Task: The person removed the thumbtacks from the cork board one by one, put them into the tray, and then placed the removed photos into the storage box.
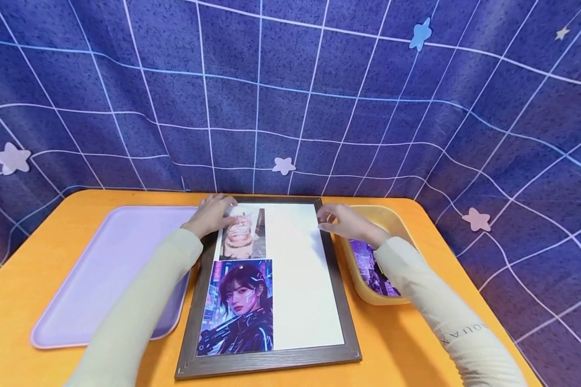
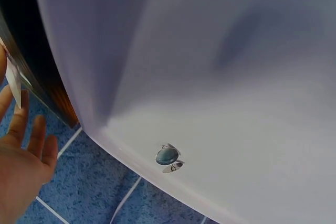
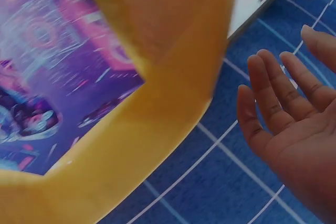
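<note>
Inside the frame (image 1: pixel 271 361), upper left | photo (image 1: pixel 242 244) above portrait (image 1: pixel 242 306) | left hand (image 1: pixel 210 213) pinches photo's edge, apparently to steady it | right hand (image 1: pixel 349 221) relaxed, grasping nothing, near the tub (image 1: pixel 375 298), its prints (image 1: pixel 368 263) likely kept handy

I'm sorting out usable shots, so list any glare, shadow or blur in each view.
Head: the white panel glows almost featureless, with a bluish shadow near its right edge, and a soft shadow on the orange table at lower right; left wrist: dim light, with a soft-edged shadow on the lilac tray; right wrist: the print in the yellow bin is smeared by blur.
</note>
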Demonstrator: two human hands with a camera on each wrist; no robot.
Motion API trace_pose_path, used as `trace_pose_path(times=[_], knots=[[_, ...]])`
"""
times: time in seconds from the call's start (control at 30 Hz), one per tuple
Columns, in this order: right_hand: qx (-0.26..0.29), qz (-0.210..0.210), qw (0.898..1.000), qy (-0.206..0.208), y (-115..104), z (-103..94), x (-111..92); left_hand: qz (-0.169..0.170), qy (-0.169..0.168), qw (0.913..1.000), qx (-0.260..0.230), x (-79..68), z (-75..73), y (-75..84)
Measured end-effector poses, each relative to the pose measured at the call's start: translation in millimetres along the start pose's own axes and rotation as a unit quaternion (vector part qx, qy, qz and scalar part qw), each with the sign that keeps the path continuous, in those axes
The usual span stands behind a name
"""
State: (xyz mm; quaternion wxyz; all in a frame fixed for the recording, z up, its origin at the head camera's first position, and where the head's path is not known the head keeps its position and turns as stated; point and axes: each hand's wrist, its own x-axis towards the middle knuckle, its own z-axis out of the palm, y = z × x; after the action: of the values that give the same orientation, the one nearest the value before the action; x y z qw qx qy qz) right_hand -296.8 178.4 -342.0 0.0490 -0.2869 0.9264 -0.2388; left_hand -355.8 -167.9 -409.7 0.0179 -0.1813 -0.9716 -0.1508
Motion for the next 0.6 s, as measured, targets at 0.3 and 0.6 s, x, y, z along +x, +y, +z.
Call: trace_pose_path(times=[0.3,0.6], knots=[[0.032,0.01,0.999,0.024,19.1,-14.8,-26.0,0.014,0.008,0.9999,-0.004,-0.2,-2.3,0.7],[-0.007,0.02,0.998,0.057,39.8,-31.4,-49.2,0.01,-0.002,0.9997,-0.024,-2.2,-8.5,3.5]])
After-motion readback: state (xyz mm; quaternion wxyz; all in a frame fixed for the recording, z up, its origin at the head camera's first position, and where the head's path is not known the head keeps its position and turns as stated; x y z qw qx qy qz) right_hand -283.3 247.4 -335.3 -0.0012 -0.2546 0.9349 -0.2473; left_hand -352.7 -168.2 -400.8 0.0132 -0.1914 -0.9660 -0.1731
